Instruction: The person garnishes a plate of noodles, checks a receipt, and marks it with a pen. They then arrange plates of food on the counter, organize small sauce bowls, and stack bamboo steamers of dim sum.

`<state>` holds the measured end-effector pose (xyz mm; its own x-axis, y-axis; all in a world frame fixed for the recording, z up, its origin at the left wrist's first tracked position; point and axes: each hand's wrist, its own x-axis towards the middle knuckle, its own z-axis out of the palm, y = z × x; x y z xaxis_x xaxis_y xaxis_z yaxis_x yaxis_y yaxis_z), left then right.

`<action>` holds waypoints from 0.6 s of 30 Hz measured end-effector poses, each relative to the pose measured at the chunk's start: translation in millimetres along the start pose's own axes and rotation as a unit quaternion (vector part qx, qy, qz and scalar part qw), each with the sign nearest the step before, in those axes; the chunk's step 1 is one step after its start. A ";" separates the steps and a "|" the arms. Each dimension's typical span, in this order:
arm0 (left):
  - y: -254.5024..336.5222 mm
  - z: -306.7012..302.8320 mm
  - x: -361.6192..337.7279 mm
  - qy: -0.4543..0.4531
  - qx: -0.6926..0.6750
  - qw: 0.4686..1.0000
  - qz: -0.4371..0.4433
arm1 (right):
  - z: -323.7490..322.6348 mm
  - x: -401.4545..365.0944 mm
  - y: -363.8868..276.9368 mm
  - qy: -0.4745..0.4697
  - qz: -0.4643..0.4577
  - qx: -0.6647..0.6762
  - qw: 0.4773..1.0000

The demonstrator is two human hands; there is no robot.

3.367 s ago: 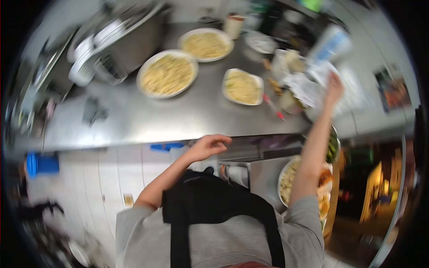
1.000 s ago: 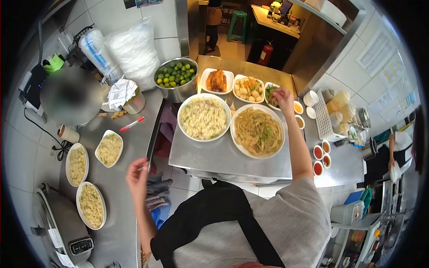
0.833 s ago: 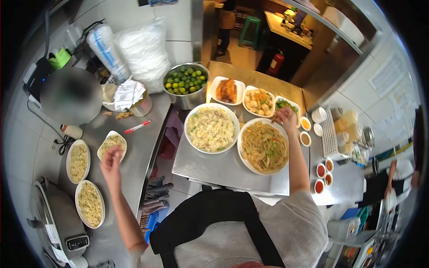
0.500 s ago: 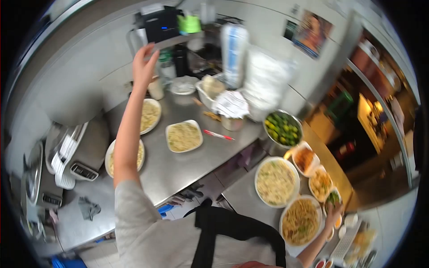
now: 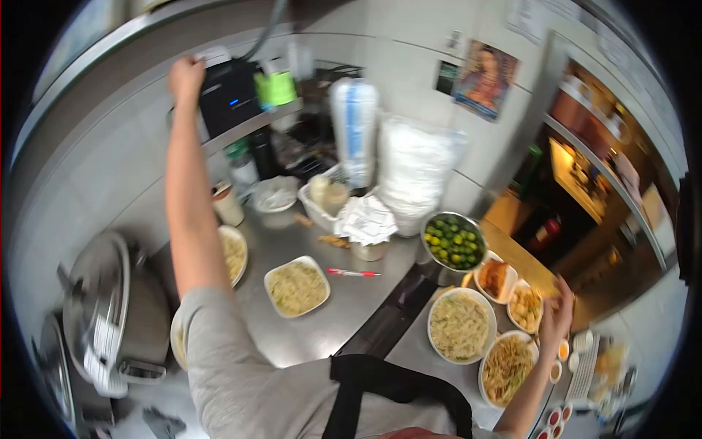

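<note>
My left hand (image 5: 188, 77) is raised at the upper left, its fingers closed at the corner of a black printer-like box (image 5: 232, 102) with a small blue light. White paper (image 5: 213, 55) shows on top of the box beside the fingers; whatever they hold is hidden. Low on the right, my right hand (image 5: 559, 316) has its fingers apart and curved, next to a bowl of pale chunks (image 5: 525, 306). Close to that arm stand a big bowl of brown noodles (image 5: 507, 369) and one of pale noodles (image 5: 459, 325).
A square dish of noodles (image 5: 297, 286) and a red-and-white pen (image 5: 353, 273) lie on the steel counter. Behind are a metal bowl of green citrus (image 5: 453, 241), a plastic-wrapped stack (image 5: 417, 172) and a white basket (image 5: 316, 206). Rice cookers (image 5: 117, 307) stand at left.
My left hand has gone from loosely spread fingers in front of the box to closed fingers at its corner. My right hand has lifted off a small bowl of greens. The view has shifted.
</note>
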<state>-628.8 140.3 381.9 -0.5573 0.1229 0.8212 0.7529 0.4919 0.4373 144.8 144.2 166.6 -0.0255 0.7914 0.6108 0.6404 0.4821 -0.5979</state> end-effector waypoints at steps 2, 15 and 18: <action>38.2 -13.4 -31.4 0.027 -0.198 0.979 0.043 | 18.3 21.4 -41.8 -0.031 -0.067 0.015 0.997; 267.1 -80.5 -392.3 -0.311 -0.732 0.606 -0.014 | 97.2 140.4 -165.3 -0.305 -0.047 0.379 0.872; 281.2 -56.5 -441.1 -0.428 -0.804 0.411 -0.037 | 62.4 122.7 -140.2 -0.292 -0.033 0.364 0.884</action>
<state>-151.5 175.7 163.3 -0.0009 0.7563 0.6542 -0.4029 -0.5991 0.6919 4.1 197.2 293.0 -0.5719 0.7093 0.4120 -0.0354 0.4805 -0.8763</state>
